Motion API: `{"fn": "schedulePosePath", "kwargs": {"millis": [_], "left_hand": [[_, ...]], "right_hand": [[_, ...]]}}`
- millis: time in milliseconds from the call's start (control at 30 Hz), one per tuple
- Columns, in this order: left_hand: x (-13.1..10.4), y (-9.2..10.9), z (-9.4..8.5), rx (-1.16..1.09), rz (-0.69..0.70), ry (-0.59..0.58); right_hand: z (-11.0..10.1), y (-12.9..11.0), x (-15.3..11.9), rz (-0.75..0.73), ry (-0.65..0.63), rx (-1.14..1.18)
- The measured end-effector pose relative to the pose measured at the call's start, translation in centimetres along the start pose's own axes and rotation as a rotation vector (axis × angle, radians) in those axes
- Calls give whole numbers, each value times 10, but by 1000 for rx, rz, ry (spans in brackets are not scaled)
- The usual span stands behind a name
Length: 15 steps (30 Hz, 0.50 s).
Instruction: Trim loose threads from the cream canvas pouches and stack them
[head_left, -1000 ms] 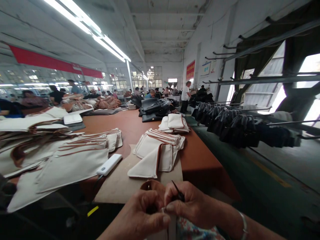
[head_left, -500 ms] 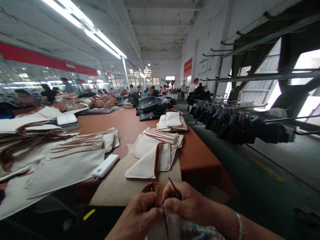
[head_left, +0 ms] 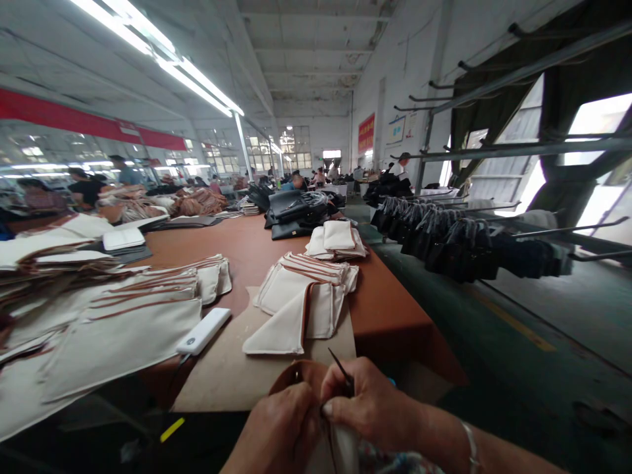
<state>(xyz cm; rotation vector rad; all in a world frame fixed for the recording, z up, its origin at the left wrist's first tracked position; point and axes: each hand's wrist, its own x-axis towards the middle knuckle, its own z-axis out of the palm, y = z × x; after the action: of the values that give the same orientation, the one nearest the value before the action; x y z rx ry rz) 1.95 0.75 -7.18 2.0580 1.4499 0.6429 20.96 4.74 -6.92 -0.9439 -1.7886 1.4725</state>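
Observation:
At the bottom centre, my left hand (head_left: 279,424) is closed on a piece of brown and cream material (head_left: 343,447), its fingers bunched near the upper edge. My right hand (head_left: 363,398) pinches the same edge just beside it, and a thin dark pointed tool (head_left: 338,361) sticks up from between its fingers. A curved brown leather part (head_left: 286,376) with a small metal piece shows behind the fingers. What lies between the fingertips is hidden. Cream pouches with brown edges (head_left: 316,299) lie on the table beyond my hands, the front one folded over.
The brown-topped table (head_left: 399,296) carries a white power bank (head_left: 203,331), cream pieces (head_left: 133,336) at left and black bags (head_left: 296,210) farther back. A rack of black bags (head_left: 444,243) stands at right. People sit in the background.
My left hand has turned so its back faces up more and its thumb is less visible. The view has shifted slightly, and the person near the rack has changed posture.

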Motion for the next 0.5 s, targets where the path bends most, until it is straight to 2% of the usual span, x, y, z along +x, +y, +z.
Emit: {"fn": "schedulePosePath", "kwargs": {"millis": [133,267,333,400,500], "left_hand": [[-2,2,-4,-433,-162,-80],[-7,0,0,-786,-372,26],[-9,0,2,-903,-414,12],[-9,1,2,-900,-384,-48],[-7,1,1,-710,-283,-66]], "right_hand": [[-1,2,-10,-182,-5,-21],[-2,7,-16,-318,1,-79],[-2,8,-17,-338,22,-104],[-3,8,-17,-265,29,-84],[-6,8,-14,-34,-9,27]]}}
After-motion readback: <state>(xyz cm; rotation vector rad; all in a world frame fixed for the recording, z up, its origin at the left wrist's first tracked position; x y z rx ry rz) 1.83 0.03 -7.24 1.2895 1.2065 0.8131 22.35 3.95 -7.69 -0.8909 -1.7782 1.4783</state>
